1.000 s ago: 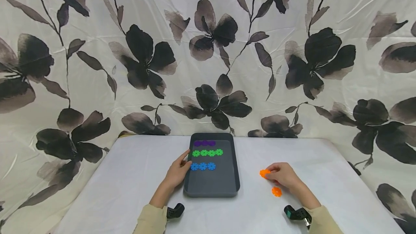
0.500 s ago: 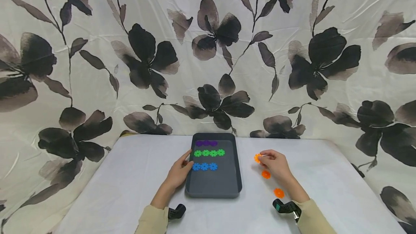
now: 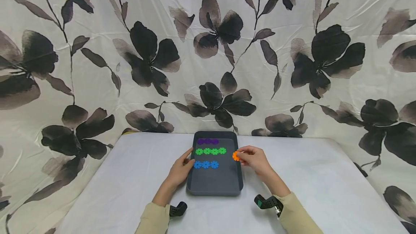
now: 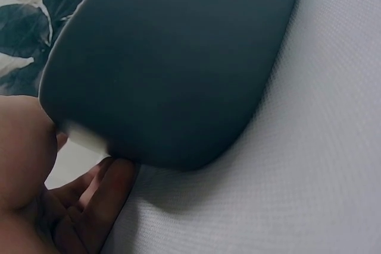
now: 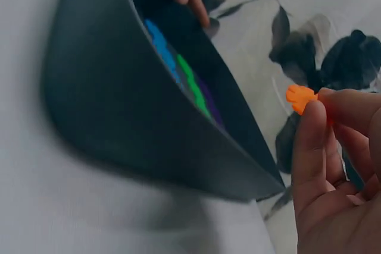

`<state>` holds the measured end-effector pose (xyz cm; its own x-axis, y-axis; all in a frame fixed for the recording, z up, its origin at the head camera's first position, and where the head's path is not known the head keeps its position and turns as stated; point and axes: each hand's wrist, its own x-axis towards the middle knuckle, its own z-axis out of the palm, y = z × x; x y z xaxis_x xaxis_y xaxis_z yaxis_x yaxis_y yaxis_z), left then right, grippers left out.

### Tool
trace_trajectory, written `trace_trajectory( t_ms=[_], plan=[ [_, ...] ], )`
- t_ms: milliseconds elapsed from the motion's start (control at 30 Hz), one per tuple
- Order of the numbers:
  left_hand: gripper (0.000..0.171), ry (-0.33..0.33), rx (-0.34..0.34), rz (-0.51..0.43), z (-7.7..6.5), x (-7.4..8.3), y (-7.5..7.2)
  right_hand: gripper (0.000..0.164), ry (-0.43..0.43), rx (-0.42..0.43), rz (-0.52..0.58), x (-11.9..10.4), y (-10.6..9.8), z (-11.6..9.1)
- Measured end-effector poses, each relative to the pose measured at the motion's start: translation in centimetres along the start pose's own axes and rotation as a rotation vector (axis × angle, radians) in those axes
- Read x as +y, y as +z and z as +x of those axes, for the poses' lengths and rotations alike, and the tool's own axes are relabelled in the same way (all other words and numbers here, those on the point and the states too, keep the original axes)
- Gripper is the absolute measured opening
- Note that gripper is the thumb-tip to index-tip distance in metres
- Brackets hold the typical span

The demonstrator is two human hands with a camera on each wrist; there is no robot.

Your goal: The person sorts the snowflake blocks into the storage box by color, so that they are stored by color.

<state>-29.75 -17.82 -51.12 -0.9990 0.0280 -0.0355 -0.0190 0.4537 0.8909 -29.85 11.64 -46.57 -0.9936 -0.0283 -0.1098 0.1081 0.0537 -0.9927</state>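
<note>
My right hand pinches an orange flower-shaped disc between thumb and fingertips, over the right rim of the dark grey tray. In the right wrist view, the disc sticks out past the fingertips. My left hand holds the tray's left edge; the left wrist view has the thumb at the rim and curled fingers low against the outer wall. Inside the tray lie a purple row, a green row and a blue row of similar discs, lined up one behind another.
The tray stands on a table with a white cloth. A floral curtain hangs behind the far edge. Black wrist-camera mounts sit at both sleeves. Where loose orange discs lay on the cloth, my right forearm now covers the view.
The right hand has lifted an orange disc from the cloth and carried it left to the tray's right rim. The left hand has stayed on the tray's left edge.
</note>
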Motion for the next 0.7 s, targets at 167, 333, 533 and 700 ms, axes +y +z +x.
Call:
trace_trajectory(
  t_ms=[167,333,533,700],
  plan=[
    [0.051,0.006,-0.007,-0.005,0.0,0.1,0.0,0.022,0.002,-0.072,-0.043,-0.2,1.7,0.1],
    [0.051,0.005,-0.018,-0.010,-0.3,-0.1,0.1,0.021,-0.013,-0.122,-0.053,-0.2,3.2,0.0],
    [0.050,0.001,0.000,-0.015,-0.3,-0.2,-0.1,0.020,-0.038,-0.195,-0.071,-0.2,5.0,-0.1],
    [0.051,0.009,-0.004,-0.015,-0.3,0.1,-0.2,0.022,-0.042,-0.250,-0.110,-0.2,6.0,0.3]
  ],
)
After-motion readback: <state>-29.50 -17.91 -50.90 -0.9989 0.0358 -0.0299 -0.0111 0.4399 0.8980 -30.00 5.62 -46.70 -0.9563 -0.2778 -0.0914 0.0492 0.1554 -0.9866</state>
